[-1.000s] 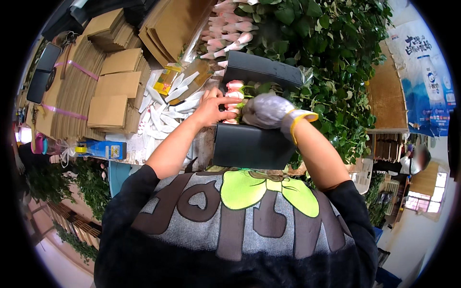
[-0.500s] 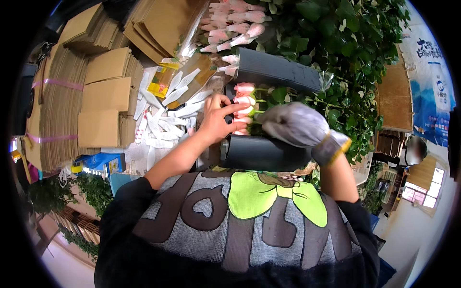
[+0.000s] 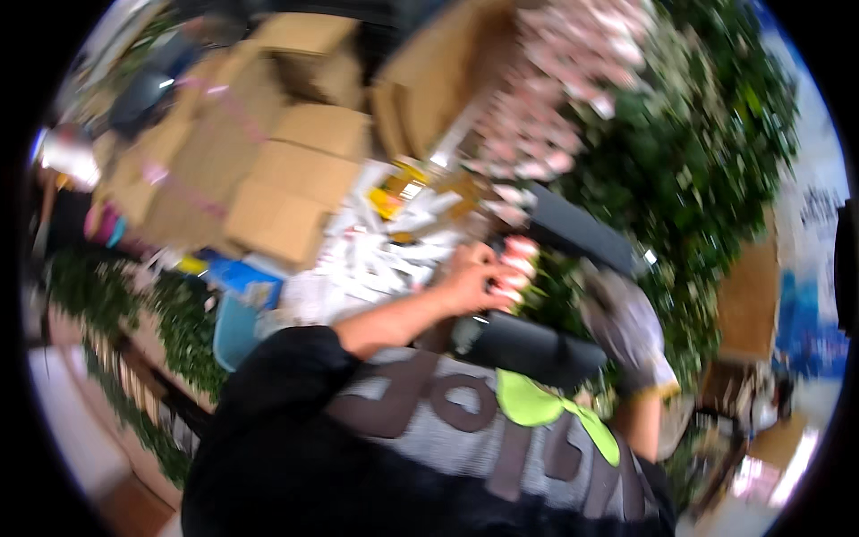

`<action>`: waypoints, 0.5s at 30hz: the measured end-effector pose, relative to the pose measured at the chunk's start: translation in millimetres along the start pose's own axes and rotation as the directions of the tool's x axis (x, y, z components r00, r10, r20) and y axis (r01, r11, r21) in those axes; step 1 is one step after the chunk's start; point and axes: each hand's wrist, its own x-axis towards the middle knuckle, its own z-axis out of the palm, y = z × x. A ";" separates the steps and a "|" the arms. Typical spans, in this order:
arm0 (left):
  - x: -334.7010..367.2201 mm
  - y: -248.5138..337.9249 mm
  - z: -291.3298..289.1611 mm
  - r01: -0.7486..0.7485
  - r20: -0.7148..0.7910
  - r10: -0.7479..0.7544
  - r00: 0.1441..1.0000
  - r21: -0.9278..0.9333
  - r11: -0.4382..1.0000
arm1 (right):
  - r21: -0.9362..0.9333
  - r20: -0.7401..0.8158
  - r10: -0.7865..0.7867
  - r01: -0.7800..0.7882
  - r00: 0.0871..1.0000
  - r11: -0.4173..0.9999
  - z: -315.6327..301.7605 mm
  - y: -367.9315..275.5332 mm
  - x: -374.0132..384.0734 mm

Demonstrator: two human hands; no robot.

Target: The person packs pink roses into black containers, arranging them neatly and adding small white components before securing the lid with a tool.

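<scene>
A row of pink roses lies between two dark grey padded blocks, an upper block and a lower block. My bare left hand is at the left side of the blooms, its fingers bent and closed against the rose heads. To the right of the flowers, over the leafy stems, is my right hand in a grey-white glove with a yellow cuff. Motion smears the glove, so its fingers and anything in them cannot be made out.
White mesh flower sleeves lie heaped left of my hand, near a yellow packet. Flattened cardboard boxes are stacked farther left. Many pink sleeved blooms lie at the back, with dense green foliage to the right.
The whole view has swung and blurred, shifting the scene. My right glove has drawn away rightward from the rose heads along the stems. My left hand stays at the blooms.
</scene>
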 end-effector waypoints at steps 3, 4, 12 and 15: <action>-3.1 1.5 3.5 -0.019 -0.032 0.020 0.999 0.022 1.000 | 0.034 -0.043 0.021 -0.020 0.999 0.999 -22.4 -6.0 -46.6; -3.2 0.7 5.1 0.031 0.008 -0.031 0.999 0.036 0.999 | 0.020 -0.143 0.033 -0.030 0.989 0.999 -23.3 -8.2 -61.4; 3.8 -16.4 22.4 0.016 0.056 -0.011 0.998 -0.096 0.995 | 0.301 -0.255 0.057 0.023 0.965 0.953 0.6 8.9 -95.7; 7.4 -26.7 29.1 0.049 0.080 -0.046 0.996 -0.030 0.998 | 0.783 -0.217 0.205 0.045 0.954 0.621 3.0 -7.9 -102.2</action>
